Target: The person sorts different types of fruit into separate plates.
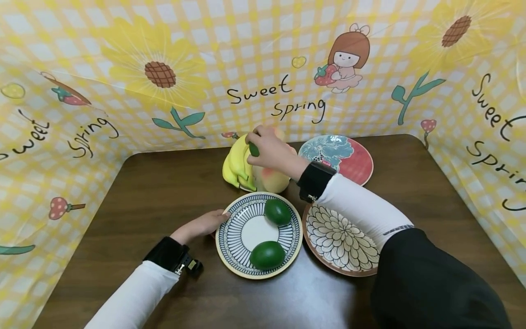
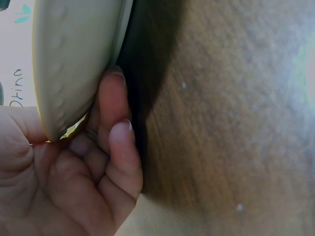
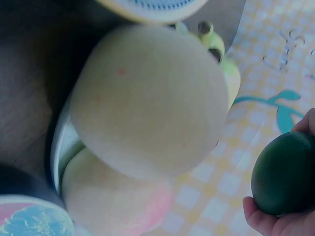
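Observation:
My right hand (image 1: pixel 271 148) grips a dark green oval fruit (image 3: pixel 285 174) above a bunch of yellow bananas (image 1: pixel 237 160) and some peaches (image 1: pixel 274 180). In the right wrist view, one large peach (image 3: pixel 147 98) fills the middle, with a second pinkish peach (image 3: pixel 118 196) below it. My left hand (image 1: pixel 205 222) holds the left rim of a white plate with dark blue stripes (image 1: pixel 255 230), thumb over the edge and fingers curled beneath. On that plate lie two more green fruits, one at the upper right (image 1: pixel 277 212) and one at the bottom (image 1: pixel 267 255).
A brown-rimmed plate with a flower pattern (image 1: pixel 343 237) sits right of the striped plate, partly under my right sleeve. Behind it is a red and blue plate (image 1: pixel 357 160). The bananas and peaches rest in a pale dish (image 3: pixel 60 152). Yellow checked cloth (image 1: pixel 255 55) encloses the brown table (image 1: pixel 164 183).

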A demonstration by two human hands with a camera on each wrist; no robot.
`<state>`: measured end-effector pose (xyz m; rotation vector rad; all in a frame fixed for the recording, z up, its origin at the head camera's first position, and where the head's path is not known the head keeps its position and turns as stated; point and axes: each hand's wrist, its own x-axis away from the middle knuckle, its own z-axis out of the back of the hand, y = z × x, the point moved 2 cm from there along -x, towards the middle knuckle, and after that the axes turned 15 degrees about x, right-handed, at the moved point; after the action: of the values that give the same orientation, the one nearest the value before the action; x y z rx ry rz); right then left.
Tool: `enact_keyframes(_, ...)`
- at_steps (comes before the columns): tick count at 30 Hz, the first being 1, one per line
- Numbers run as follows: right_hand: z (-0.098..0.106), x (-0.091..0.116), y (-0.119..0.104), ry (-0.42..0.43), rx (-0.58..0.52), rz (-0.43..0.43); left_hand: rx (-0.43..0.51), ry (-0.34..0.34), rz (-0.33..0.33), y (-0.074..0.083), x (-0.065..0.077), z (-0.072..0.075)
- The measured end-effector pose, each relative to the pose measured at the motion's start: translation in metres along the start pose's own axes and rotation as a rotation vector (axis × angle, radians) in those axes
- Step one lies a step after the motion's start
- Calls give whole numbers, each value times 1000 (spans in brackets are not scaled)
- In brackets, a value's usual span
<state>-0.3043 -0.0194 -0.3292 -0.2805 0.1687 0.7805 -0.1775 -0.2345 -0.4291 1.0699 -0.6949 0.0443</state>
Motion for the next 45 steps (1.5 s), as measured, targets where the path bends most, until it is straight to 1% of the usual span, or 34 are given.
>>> enact_keyframes(6, -5, 20, -23, 2, 56, 122, 5, -3, -6, -1, -1, -1)
enact_keyframes(15, -21, 54, -52, -104, 84, 275, -3, 1, -9, 0, 3, 0)
enact_keyframes(21, -40, 78, -67, -194, 95, 428, 22, -22, -46, -1, 3, 0)
enact_keyframes(24, -49, 88, -73, -237, 103, 485, 23, -29, -46, -1, 3, 1)
enact_keyframes(26, -54, 92, -75, -266, 118, 497, 25, -30, -44, -1, 3, 1)
enact_keyframes(29, -60, 95, -76, -300, 124, 491, 24, -29, -44, -1, 3, 1)
enact_keyframes(38, -69, 90, -78, -371, 143, 474, 32, -37, -49, -1, 5, 0)
enact_keyframes(45, -73, 89, -78, -395, 242, 477, 33, -23, -41, 2, 6, -1)
